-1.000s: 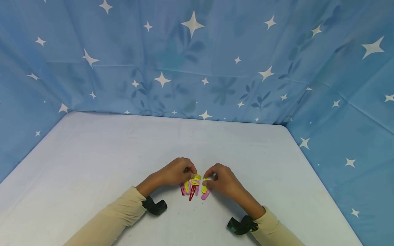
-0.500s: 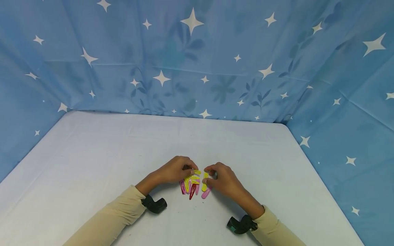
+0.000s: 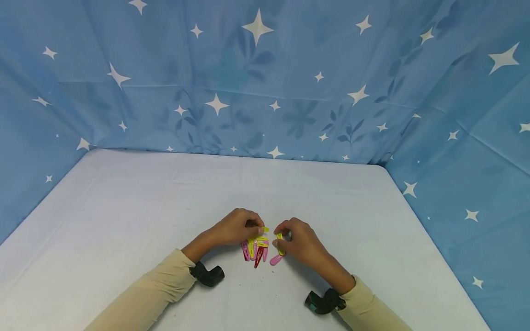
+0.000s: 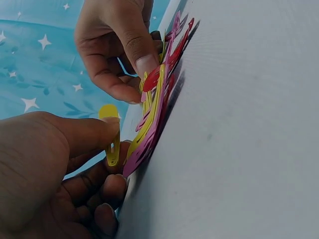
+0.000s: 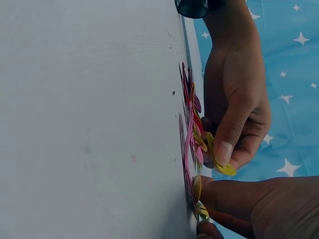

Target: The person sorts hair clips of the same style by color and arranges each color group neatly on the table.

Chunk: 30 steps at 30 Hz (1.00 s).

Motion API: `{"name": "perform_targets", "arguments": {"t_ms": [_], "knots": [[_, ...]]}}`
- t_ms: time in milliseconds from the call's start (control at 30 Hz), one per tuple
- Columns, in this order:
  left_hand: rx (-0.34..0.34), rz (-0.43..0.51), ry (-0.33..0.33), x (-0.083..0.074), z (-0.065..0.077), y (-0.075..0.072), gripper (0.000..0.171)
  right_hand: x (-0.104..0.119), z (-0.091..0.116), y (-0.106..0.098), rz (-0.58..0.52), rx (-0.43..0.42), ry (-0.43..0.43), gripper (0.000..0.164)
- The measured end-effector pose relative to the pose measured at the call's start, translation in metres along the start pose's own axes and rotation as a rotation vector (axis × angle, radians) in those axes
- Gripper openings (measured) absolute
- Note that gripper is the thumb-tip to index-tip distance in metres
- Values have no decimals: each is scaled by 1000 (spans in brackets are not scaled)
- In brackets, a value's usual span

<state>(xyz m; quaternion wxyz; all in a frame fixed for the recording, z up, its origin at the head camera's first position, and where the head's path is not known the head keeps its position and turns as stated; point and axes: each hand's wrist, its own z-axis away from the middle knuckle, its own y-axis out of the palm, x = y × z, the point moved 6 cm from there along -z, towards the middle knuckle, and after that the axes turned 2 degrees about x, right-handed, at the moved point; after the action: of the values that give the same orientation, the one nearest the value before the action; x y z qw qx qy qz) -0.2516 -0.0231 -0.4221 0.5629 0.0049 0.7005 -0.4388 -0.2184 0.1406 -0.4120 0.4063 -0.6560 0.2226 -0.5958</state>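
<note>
Several snap hair clips in red, pink and yellow lie in a loose pile on the white table, a red hair clip nearest the front. My left hand, at the pile's left and far side, pinches a yellow hair clip between thumb and fingers, its rounded end up in the left wrist view. My right hand pinches yellow clips just right of the pile; how many is hard to tell. A pink hair clip lies on the table below that hand, partly hidden by it.
The white table extends around both hands. A blue curtain with white stars stands along its back and sides. Dark wrist cameras sit on both wrists, close over the tabletop.
The left hand has drawn its yellow clip slightly away from the pile, more of it now behind the fingers. The right hand's yellow clips have turned, showing narrower edges.
</note>
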Motion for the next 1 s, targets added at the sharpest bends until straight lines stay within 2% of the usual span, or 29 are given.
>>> {"name": "perform_targets", "arguments": {"t_ms": [233, 433, 767, 900, 1000], "knots": [[-8, 12, 2, 0, 0, -1, 10, -2, -3, -2, -12, 2, 12, 16], [-12, 36, 14, 0, -1, -2, 10, -3, -4, -1, -7, 18, -7, 34], [-8, 67, -5, 2, -1, -2, 12, -2, -2, -3, -27, -9, -47, 11], [-8, 69, -2, 2, -1, -2, 12, -3, -4, -4, -46, -24, -53, 13], [-11, 64, -2, 3, -1, -2, 11, -4, -5, -4, -77, -24, -62, 22]]}}
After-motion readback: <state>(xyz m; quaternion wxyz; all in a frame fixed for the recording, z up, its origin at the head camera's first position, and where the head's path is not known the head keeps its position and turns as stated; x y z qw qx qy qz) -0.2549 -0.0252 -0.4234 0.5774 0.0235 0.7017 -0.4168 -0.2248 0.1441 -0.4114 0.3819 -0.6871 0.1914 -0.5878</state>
